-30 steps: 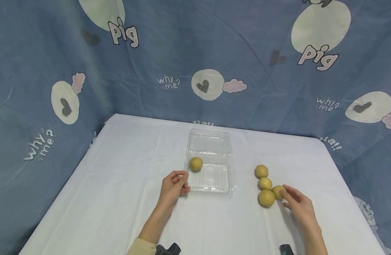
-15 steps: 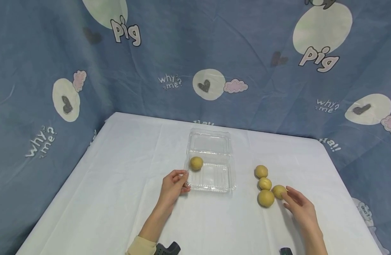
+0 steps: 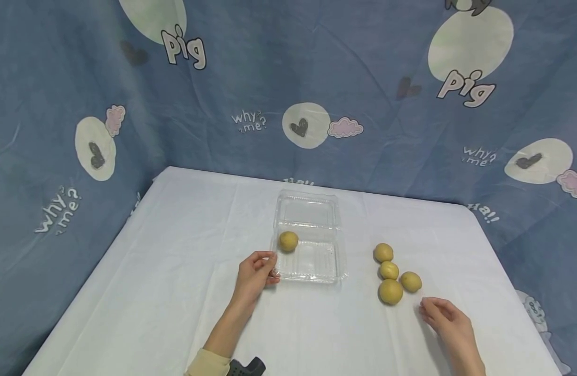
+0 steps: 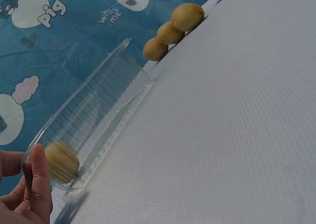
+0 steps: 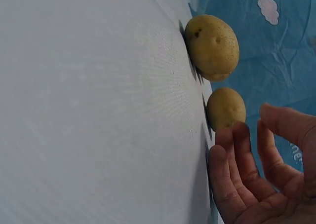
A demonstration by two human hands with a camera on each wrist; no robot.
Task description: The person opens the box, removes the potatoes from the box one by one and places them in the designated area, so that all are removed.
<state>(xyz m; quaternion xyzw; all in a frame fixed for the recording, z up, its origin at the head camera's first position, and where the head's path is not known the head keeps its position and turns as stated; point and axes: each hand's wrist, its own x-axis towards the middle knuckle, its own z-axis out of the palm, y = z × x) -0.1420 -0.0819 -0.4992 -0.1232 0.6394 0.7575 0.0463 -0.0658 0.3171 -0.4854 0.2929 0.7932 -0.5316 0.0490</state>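
My left hand [image 3: 255,277] pinches the near left edge of a clear plastic clamshell box [image 3: 316,261], thumb on one side of the rim in the left wrist view. The box lies with its lid [image 3: 309,210] folded back, and one potato [image 3: 288,241] sits in its far left corner. To the right, several potatoes lie close together on the cloth: a large potato [image 3: 390,292], a smaller potato [image 3: 389,270], a far potato [image 3: 383,253] and a right potato [image 3: 411,282]. Just in front of that right potato, my right hand [image 3: 450,326] hovers with loosely bent fingers, holding nothing.
A white cloth [image 3: 175,292] covers the table. Behind it and along both sides hangs a blue printed curtain [image 3: 251,68]. A dark wrist device [image 3: 246,367] shows below the left sleeve [image 3: 207,362].
My right hand has let go of the right potato and drawn back toward me, leaving it beside the others. The left hand still holds the box edge.
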